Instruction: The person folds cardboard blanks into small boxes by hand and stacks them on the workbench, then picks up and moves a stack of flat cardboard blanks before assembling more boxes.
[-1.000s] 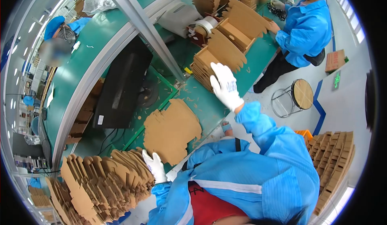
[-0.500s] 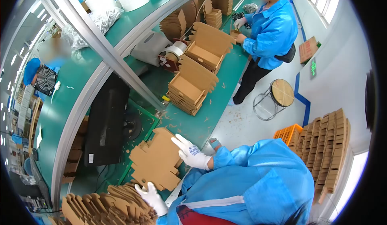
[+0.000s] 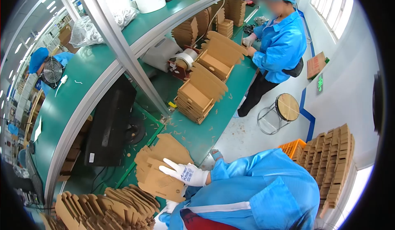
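A flat cardboard box blank (image 3: 160,185) lies tilted in front of me, overlapping another brown box blank (image 3: 170,145) on the bench. My right hand (image 3: 185,173), in a white glove, rests over the upper blank with its fingers stretched out and apart. My left hand (image 3: 171,205), also gloved, is at the near lower edge of that blank; the cardboard hides its fingers. Beside it, at the bottom, stands a dense row of cardboard blanks (image 3: 107,209). Further along the bench are a stack of open cardboard boxes (image 3: 195,98) and another open box (image 3: 216,63).
A black monitor (image 3: 109,127) and a metal post (image 3: 119,40) stand beyond the work surface. A co-worker in blue (image 3: 277,44) works at the far bench end. On the floor are a round stool (image 3: 287,107), an orange crate (image 3: 293,146) and stacked cardboard (image 3: 327,164).
My right hand has moved down over the blanks. A box blank now lies tilted across the lower one, covering the left hand's fingers, which were spread before. The whole view has shifted slightly.
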`<action>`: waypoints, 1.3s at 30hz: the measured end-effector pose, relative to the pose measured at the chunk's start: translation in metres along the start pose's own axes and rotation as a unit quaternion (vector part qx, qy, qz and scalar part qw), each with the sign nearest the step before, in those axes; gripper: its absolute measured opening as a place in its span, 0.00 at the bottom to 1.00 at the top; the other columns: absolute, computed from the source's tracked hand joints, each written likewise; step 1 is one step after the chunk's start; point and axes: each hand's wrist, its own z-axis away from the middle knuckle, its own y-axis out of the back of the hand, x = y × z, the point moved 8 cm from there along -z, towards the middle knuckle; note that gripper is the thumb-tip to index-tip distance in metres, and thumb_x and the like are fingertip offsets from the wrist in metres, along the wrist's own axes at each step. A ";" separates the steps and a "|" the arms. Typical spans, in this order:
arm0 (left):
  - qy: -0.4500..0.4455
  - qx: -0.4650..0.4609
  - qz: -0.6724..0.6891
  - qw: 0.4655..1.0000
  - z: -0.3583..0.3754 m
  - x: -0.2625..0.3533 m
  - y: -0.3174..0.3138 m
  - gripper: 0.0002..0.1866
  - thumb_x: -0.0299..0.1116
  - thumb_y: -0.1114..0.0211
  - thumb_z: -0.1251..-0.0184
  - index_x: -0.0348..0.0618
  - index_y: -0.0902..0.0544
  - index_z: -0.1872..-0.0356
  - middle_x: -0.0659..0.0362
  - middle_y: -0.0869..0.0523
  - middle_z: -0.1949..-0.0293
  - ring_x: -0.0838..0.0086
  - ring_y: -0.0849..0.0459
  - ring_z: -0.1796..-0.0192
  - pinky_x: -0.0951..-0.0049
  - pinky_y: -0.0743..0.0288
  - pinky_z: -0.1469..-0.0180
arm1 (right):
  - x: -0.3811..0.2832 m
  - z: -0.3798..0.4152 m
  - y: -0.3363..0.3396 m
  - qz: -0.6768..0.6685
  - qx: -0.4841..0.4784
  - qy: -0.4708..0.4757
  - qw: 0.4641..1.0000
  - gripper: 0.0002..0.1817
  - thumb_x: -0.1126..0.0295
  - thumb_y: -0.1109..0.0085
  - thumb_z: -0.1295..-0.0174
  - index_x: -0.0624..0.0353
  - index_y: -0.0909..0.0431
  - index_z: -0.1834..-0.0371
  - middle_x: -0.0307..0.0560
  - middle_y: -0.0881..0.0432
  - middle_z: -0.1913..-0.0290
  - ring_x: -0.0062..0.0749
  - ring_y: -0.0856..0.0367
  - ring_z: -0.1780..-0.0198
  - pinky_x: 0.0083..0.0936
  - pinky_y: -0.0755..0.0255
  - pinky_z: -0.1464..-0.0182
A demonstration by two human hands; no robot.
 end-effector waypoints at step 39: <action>0.234 -0.034 0.719 0.654 -0.056 0.084 0.270 0.15 0.40 0.47 0.20 0.37 0.22 0.52 0.60 0.20 0.60 0.81 0.27 0.56 0.77 0.34 0.48 | 0.030 0.015 0.061 -0.163 -0.018 0.037 0.986 0.35 0.74 0.48 0.36 0.47 0.39 0.23 0.55 0.34 0.26 0.52 0.32 0.29 0.39 0.36 0.28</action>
